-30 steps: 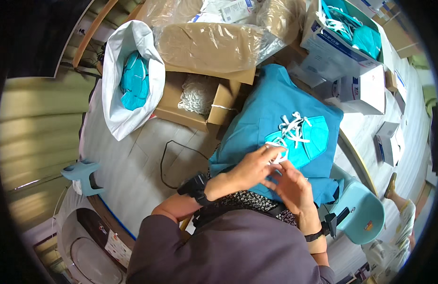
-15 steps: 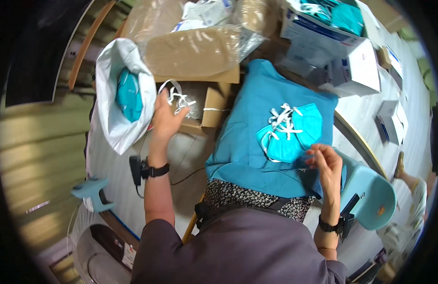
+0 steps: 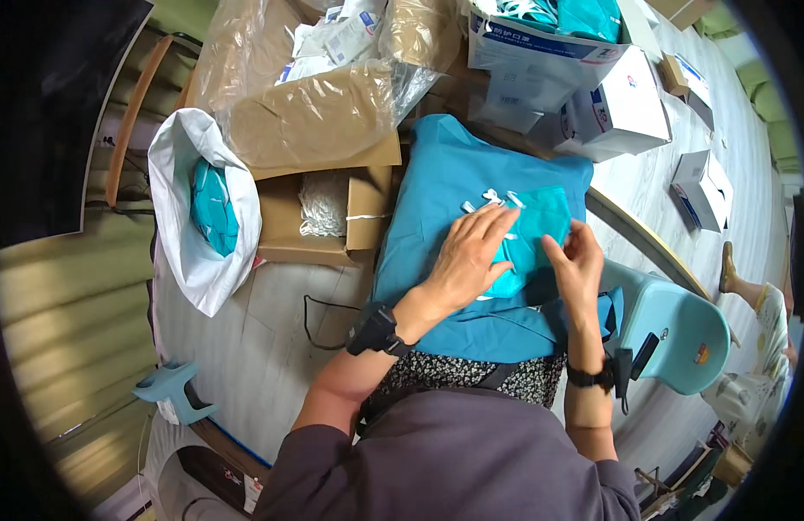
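Teal folded fabric masks (image 3: pixel 542 213) with white cord straps (image 3: pixel 515 200) lie on draped blue cloth (image 3: pixel 428 174) between both hands, long axis upper-right to lower-left. Left hand (image 3: pixel 468 253) nearer straps, thumb spread wide; right hand (image 3: pixel 577 267) at right edge, fingers curled, grip unclear.

Dk grey-purple plain fabric short-sleeved top (image 3: pixel 445 456), loose cut, soft creases across the torso; slvs end approx. at the elbow. Below its hem, blk-and-white speckled fabric garment (image 3: pixel 410 373), small dense pattern, w/ a dk strap-like band (image 3: pixel 496 376) crossing it. L hand (image 3: pixel 469 254) & R hand (image 3: pixel 581 265) both bare. L wrist: chunky blk boxy device (image 3: pixel 373 330) on a blk strap. R wrist: blk band (image 3: pixel 586 376) w/ blk block-shaped module (image 3: pixel 622 372) on the outer side, short blk cord (image 3: pixel 625 404) hanging off it. Finer details n/a, too small.
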### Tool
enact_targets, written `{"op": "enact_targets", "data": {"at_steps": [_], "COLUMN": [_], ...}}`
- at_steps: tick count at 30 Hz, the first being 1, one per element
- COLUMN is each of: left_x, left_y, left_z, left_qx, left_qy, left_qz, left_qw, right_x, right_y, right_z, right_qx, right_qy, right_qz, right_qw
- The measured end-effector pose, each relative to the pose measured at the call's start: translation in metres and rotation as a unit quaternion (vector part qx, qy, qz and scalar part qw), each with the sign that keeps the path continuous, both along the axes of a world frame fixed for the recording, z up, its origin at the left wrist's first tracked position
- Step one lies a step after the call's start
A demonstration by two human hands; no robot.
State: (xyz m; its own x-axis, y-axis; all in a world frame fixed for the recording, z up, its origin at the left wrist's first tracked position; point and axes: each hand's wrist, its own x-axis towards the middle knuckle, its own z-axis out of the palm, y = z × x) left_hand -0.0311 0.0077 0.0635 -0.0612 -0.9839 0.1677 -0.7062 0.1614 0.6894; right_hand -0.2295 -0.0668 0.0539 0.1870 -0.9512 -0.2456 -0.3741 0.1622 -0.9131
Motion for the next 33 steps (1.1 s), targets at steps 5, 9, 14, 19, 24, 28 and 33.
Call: {"op": "enact_targets", "data": {"at_steps": [5, 9, 14, 19, 24, 28, 33], "left_x": [-0.007, -0.011, 0.0, 0.005, -0.005, -0.008, -0.017], "left_y": [-0.002, -0.006, -0.007, -0.006, -0.001, 0.0, -0.002], "left_z": [0.042, 0.06, 0.096, 0.091, 0.086, 0.08, 0.086], "left_qx": [-0.047, -0.086, 0.053, 0.037, 0.067, 0.087, 0.108], "left_qy": [-0.029, -0.004, 0.485, 0.636, 0.653, 0.661, 0.611], "left_qz": [-0.004, -0.002, 0.12, 0.121, 0.132, 0.116, 0.094], "left_qw": [0.998, 0.996, 0.865, 0.761, 0.742, 0.737, 0.779], "right_x": [0.002, 0.004, 0.007, 0.026, 0.036, 0.04, 0.052], "right_y": [0.017, 0.015, -0.003, 0.005, 0.015, 0.024, 0.034], "right_z": [0.073, 0.11, 0.116, 0.117, 0.1, 0.097, 0.085], "right_qx": [0.089, 0.069, -0.099, -0.237, -0.234, -0.021, -0.062], "right_qy": [-0.223, -0.264, -0.211, -0.124, -0.081, -0.281, -0.252], "right_qz": [0.01, 0.064, 0.016, 0.101, 0.141, 0.116, 0.141], "right_qw": [0.971, 0.96, 0.972, 0.958, 0.959, 0.952, 0.955]}}
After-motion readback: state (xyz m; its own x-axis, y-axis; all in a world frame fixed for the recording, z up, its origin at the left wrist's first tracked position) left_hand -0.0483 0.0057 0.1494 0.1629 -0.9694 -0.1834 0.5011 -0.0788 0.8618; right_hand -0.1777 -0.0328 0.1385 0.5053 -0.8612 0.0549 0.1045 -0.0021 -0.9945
